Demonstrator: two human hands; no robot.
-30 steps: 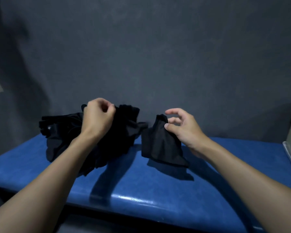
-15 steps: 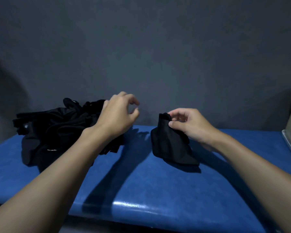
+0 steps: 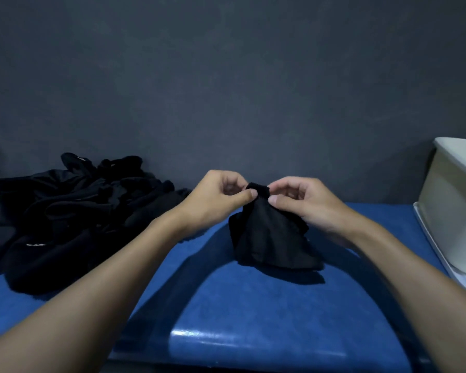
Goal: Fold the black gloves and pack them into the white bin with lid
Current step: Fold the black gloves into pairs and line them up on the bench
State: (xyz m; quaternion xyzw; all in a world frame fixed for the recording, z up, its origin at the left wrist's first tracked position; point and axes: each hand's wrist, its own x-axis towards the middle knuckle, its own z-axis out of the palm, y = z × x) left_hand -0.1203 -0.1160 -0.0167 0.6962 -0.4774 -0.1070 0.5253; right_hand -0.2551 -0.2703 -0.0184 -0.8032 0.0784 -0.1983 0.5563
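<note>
Between left hand (image 3: 213,201) and right hand (image 3: 306,204), limp tent-shaped black cloth glove (image 3: 272,239).

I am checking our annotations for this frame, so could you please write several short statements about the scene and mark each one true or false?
1. The left hand and the right hand both pinch the top of one black glove. True.
2. The pile of black gloves lies to the right of the hands. False: it lies to their left, on the blue surface.
3. The white bin stands at the right edge of the view. True.
4. The held glove is already inside the white bin. False: it is over the blue surface, between the pile and the bin.
</note>
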